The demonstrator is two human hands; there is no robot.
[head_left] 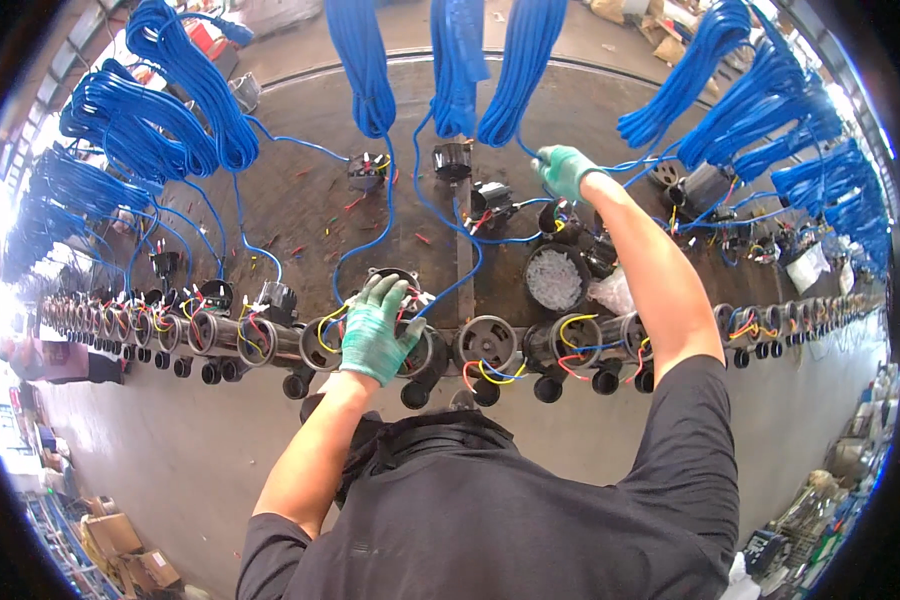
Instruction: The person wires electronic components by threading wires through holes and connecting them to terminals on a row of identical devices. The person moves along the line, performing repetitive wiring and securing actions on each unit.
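My left hand (375,335), in a green glove, lies with fingers stretched and thumb apart over a black round cap (395,274). Red and white wire ends show beside its fingers. Beneath the palm is the open end of one grey cylindrical housing in a long row. My right hand (567,172), gloved too, reaches over the bench with fingers closed. A thin blue cable (524,145), coming down from a hanging coil, meets its fingertips; the grip itself is partly hidden. Below that hand sits a black cap with coloured wires (560,220).
Blue cable coils (360,70) hang along the bench's far side. A black tub (555,279) of clear small pieces stands near the front edge. Grey housings (487,342) with loose wires line that edge. Several black caps and wire scraps lie on the dark bench (300,215).
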